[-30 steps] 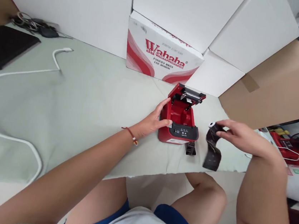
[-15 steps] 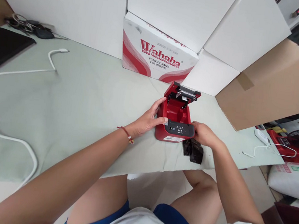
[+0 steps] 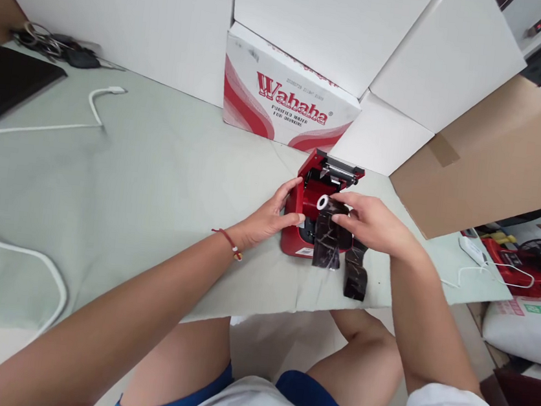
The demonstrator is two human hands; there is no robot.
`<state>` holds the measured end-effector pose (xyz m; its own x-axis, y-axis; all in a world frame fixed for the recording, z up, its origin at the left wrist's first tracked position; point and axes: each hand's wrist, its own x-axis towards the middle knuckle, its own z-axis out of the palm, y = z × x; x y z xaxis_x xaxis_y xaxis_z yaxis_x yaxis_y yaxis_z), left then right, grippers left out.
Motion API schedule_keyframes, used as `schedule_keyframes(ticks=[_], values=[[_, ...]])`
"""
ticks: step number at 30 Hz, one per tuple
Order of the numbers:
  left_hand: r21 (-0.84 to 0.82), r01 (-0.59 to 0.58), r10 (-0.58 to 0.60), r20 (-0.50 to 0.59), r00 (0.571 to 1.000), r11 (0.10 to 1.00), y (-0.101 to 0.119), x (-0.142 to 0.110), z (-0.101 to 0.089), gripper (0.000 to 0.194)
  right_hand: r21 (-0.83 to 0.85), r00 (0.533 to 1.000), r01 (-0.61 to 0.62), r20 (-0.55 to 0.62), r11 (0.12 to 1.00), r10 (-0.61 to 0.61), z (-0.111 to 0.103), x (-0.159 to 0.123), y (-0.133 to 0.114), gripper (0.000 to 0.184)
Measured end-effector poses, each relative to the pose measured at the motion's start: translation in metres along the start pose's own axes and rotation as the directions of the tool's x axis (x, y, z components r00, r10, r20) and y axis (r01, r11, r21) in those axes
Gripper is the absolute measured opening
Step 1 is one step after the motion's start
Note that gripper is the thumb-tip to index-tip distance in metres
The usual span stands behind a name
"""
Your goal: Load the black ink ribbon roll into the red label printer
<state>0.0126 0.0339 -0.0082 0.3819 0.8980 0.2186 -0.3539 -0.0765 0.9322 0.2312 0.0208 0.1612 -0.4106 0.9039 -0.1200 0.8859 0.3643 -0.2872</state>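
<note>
A small red receipt or label printer (image 3: 290,244) stands on the cloth-covered table with its lid (image 3: 337,170) tilted up. My left hand (image 3: 274,213) holds its left side, thumb on the front rim and fingers along the wall. My right hand (image 3: 363,220) grips a small paper roll (image 3: 336,207) with a dark outer face and a white end over the open printer bay. From the roll a black, light-streaked strip (image 3: 327,245) hangs across the printer's front, covering part of the button panel. Another black piece (image 3: 355,274) lies on the table beside the printer; whether it joins the roll cannot be seen.
A Wahaha water carton (image 3: 289,101) and white boxes (image 3: 330,21) stand behind the printer. A brown cardboard sheet (image 3: 495,157) leans at right. White cable (image 3: 39,129), keys (image 3: 79,57) and a black flat object (image 3: 13,82) lie at left. The table's front edge is near my knees.
My right hand has left the printer's right side and risen over its bay with the dark paper roll. My left hand keeps its place on the printer.
</note>
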Motion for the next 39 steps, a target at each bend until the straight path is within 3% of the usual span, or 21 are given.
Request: schedule_keyframes(ticks=[6,11,14,16,18,22,25,28,31,33,35,39], values=[[0.006,-0.007,0.007,-0.005,1.000,1.000,0.001,0.001,0.001,0.099,-0.286,0.994,-0.007,0.105,0.958,0.039,0.019,0.039,-0.012,0.044],[-0.001,-0.006,0.006,-0.005,1.000,1.000,0.002,0.001,0.003,0.101,-0.284,0.987,0.049,0.161,0.958,-0.003,0.023,0.043,-0.007,0.039],[0.021,-0.008,0.008,-0.007,1.000,1.000,0.003,0.000,0.003,0.098,-0.165,0.989,0.126,-0.056,0.978,-0.136,0.029,0.016,-0.005,0.036],[0.027,-0.017,0.018,-0.007,1.000,0.999,0.004,0.000,0.003,0.097,-0.089,0.931,0.240,-0.261,0.967,-0.256,0.039,-0.013,-0.004,0.031],[0.022,-0.024,0.024,-0.008,1.000,0.999,0.003,0.000,0.003,0.097,-0.089,0.859,0.336,-0.379,0.938,-0.344,0.057,-0.045,-0.004,0.027],[0.020,-0.019,0.019,-0.009,1.000,1.000,0.003,-0.001,0.003,0.099,-0.159,0.807,0.274,-0.499,0.949,-0.316,0.104,-0.086,-0.009,0.046],[0.071,-0.012,0.016,-0.045,0.999,0.997,0.006,-0.006,0.003,0.101,-0.207,0.747,0.193,-0.603,0.959,-0.280,0.130,-0.090,-0.015,0.053],[0.184,0.017,0.005,-0.117,0.993,0.983,0.017,-0.005,0.002,0.101,-0.195,0.671,0.164,-0.696,0.967,-0.254,0.141,-0.083,-0.018,0.049],[0.299,-0.048,0.121,-0.232,0.965,0.953,0.037,0.010,0.003,0.087,-0.153,0.618,0.171,-0.753,0.973,-0.227,0.144,-0.077,-0.019,0.044],[0.346,-0.107,0.216,-0.292,0.932,0.932,0.052,0.029,0.006,0.071,-0.116,0.613,0.186,-0.762,0.976,-0.208,0.144,-0.076,-0.018,0.044],[0.351,-0.123,0.238,-0.306,0.922,0.928,0.064,0.048,0.009,0.056,-0.077,0.619,0.205,-0.762,0.976,-0.190,0.146,-0.077,-0.018,0.045],[0.274,-0.130,0.209,-0.282,0.936,0.953,0.070,0.064,0.015,0.055,-0.026,0.623,0.232,-0.763,0.972,-0.169,0.148,-0.080,-0.017,0.050]])
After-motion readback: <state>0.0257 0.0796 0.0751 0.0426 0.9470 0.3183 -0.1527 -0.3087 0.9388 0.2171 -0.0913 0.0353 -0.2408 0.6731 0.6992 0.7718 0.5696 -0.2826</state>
